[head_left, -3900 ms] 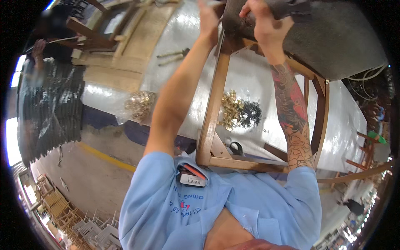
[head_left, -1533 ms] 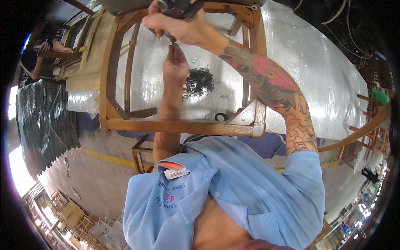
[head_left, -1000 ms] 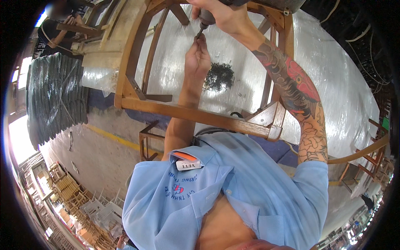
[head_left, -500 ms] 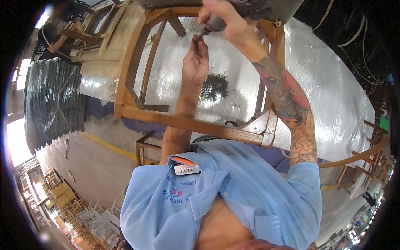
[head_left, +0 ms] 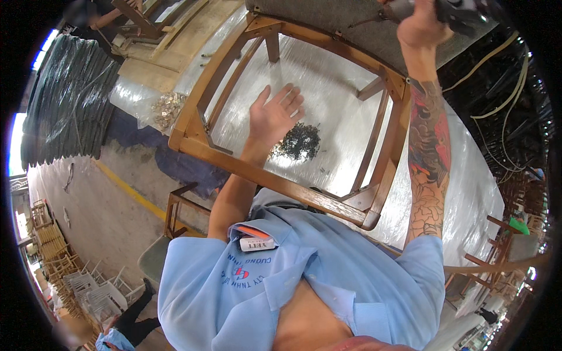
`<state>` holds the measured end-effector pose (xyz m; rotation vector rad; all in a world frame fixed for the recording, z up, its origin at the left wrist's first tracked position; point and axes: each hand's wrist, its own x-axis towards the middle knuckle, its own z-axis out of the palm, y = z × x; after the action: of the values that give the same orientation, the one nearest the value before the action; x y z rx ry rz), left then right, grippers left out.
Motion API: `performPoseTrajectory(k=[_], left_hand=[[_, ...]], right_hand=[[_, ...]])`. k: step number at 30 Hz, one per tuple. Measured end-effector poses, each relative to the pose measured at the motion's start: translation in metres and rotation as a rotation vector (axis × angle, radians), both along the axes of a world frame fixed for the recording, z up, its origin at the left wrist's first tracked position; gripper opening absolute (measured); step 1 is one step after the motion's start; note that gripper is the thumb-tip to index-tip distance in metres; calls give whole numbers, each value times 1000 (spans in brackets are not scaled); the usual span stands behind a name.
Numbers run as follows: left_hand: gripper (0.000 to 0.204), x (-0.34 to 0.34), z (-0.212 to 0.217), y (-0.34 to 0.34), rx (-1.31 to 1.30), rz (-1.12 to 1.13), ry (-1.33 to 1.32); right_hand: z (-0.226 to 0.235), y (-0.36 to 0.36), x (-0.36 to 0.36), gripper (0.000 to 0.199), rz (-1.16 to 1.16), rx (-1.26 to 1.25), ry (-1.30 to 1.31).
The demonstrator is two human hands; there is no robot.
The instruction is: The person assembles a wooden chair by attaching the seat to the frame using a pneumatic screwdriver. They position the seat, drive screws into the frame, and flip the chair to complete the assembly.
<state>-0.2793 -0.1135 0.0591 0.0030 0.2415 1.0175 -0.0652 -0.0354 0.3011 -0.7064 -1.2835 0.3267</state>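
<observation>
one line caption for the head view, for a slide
Open left hand over dark screw pile inside upturned wooden chair frame; right hand grips dark power tool.

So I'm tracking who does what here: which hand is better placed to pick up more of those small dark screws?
Left. The left hand hovers open right beside the pile of dark screws, while the right hand is up at the chair seat with its grip on a tool.
</observation>
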Motion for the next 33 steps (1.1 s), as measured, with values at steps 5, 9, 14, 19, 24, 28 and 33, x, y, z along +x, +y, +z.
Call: performPoseTrajectory(k=[5,9,14,19,24,28,33], left_hand=[[47,-36,-23,-11,30,24,-96],[45,-63,-38,-23,-3,120,-172],[42,-71,-45,-26,-100,139,-188],[42,-60,-49,-27,-77,123,-211],[43,-48,-64,-20,-87,72,-206],[42,-29,-63,-13,-167,32,-192],[39,-28,-68,-8,-244,73,-111]], right_hand=[[-33,42,3,16,267,-32,111],[-41,39,-14,15,34,-111,-80],[-37,39,-8,18,58,-101,-59],[-47,35,-18,18,381,-64,159],[-44,51,-15,11,93,90,-174],[-44,59,-12,11,76,152,-101],[-58,68,-24,17,34,65,-88]])
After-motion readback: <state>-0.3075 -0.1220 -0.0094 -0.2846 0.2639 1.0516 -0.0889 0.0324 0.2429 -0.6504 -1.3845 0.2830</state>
